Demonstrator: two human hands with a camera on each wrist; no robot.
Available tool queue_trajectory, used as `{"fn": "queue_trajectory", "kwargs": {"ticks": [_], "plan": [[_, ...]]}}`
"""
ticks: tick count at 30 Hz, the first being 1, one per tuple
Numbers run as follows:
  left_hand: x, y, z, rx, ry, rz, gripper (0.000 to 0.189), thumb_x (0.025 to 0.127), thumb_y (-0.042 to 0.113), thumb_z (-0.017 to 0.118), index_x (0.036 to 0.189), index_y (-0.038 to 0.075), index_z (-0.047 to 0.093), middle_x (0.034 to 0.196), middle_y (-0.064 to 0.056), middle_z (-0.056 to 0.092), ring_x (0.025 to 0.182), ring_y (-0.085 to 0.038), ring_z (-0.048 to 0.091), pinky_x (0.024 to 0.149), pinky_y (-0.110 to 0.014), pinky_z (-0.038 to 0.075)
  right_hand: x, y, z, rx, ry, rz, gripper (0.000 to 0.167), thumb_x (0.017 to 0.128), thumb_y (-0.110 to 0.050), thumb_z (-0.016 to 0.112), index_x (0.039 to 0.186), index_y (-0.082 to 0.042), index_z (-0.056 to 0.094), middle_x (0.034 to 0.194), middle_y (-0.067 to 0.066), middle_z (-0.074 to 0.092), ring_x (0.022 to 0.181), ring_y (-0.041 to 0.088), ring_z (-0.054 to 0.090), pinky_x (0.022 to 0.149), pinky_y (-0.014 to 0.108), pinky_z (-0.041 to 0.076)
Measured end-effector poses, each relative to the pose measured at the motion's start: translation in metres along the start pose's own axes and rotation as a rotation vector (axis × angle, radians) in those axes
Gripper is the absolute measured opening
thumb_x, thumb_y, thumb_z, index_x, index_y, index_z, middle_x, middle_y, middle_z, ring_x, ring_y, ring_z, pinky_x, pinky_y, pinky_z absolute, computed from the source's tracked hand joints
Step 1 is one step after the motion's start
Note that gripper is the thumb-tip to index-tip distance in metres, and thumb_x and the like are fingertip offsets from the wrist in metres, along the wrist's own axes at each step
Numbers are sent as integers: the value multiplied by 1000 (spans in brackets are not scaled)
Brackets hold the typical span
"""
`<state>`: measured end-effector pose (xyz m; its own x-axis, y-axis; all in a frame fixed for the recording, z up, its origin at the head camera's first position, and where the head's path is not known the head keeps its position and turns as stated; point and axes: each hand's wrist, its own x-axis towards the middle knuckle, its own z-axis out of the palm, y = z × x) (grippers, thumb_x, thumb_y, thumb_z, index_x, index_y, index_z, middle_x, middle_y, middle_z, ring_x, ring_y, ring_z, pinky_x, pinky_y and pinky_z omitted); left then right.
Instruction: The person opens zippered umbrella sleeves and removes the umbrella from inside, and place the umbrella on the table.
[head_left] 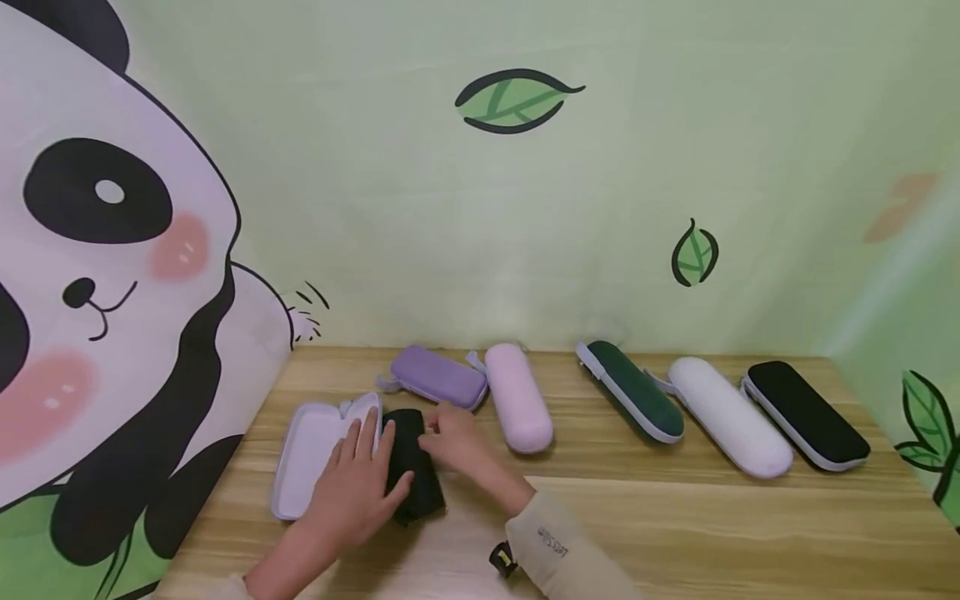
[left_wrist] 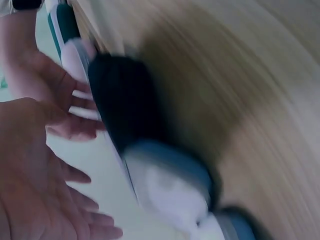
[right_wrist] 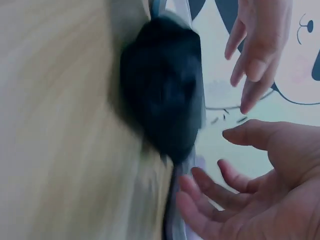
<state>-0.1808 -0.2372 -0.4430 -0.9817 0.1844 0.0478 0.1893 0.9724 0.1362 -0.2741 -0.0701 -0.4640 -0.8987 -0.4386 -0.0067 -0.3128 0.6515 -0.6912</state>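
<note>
A pale-lined glasses case (head_left: 296, 467) lies opened out at the left of the table. Beside its right part is a soft black pouch (head_left: 416, 475), which looks crumpled at one end in the right wrist view. My left hand (head_left: 352, 487) reaches over the case with fingers spread, the thumb overlapping the pouch in the head view. At the pouch's far right side is my right hand (head_left: 455, 437); in the right wrist view its thumb and loosely bent fingers (right_wrist: 222, 195) stand apart, holding nothing. The left palm hides part of the case.
Behind the hands lie a purple case (head_left: 438, 377) and a pink case (head_left: 517, 400). Farther right are a dark green case (head_left: 633, 392), a white case (head_left: 731, 417) and a black case (head_left: 808, 417), all zipped up. A panda-print backdrop (head_left: 375, 208) borders the table.
</note>
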Motion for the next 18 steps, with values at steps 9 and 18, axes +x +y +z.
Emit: {"fn": "queue_trajectory", "kwargs": {"ticks": [9, 18], "plan": [[6, 21, 33, 28, -18, -44, 103, 86, 76, 57, 160, 10, 32, 165, -29, 13, 144, -63, 15, 111, -70, 26, -32, 29, -49, -267, 150, -204, 34, 95, -19, 68, 126, -5, 68, 124, 10, 69, 113, 31, 64, 93, 44, 53], [4, 23, 48, -49, -62, -68, 109, 84, 73, 64, 160, 5, 28, 164, -33, 10, 145, -63, 14, 110, -70, 26, -52, 61, -63, -472, 238, -364, 51, 94, -28, 69, 137, -2, 61, 140, 24, 58, 131, 43, 52, 111, 52, 38]]}}
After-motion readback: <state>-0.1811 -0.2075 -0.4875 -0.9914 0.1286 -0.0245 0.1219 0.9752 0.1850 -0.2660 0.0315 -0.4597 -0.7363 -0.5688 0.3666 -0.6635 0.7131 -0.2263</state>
